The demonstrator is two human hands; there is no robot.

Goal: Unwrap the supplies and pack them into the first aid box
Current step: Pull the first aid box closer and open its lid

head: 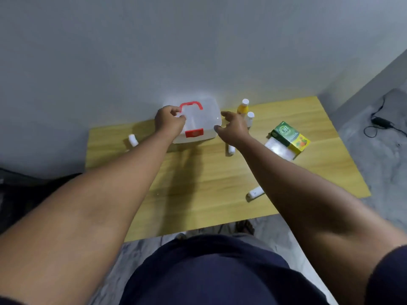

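The first aid box [201, 119] is translucent white with a red handle and a red latch. It stands closed at the far side of the wooden table [209, 183]. My left hand [168, 122] grips the box's left edge with curled fingers. My right hand [233, 126] hovers spread at the box's right side, and I cannot tell if it touches. Supplies lie around: a white roll [133, 140] to the left, a small white tube [231, 150] under my right wrist, a yellow bottle [243, 107], a white bottle [250, 118], a green and yellow carton [290, 136], a white packet [278, 149], and a white tube [255, 192].
The table stands against a grey wall. A black cable and adapter [380, 122] lie on the grey floor to the right. A dark shape [24, 190] sits at the left of the table. My dark shirt fills the bottom of the view.
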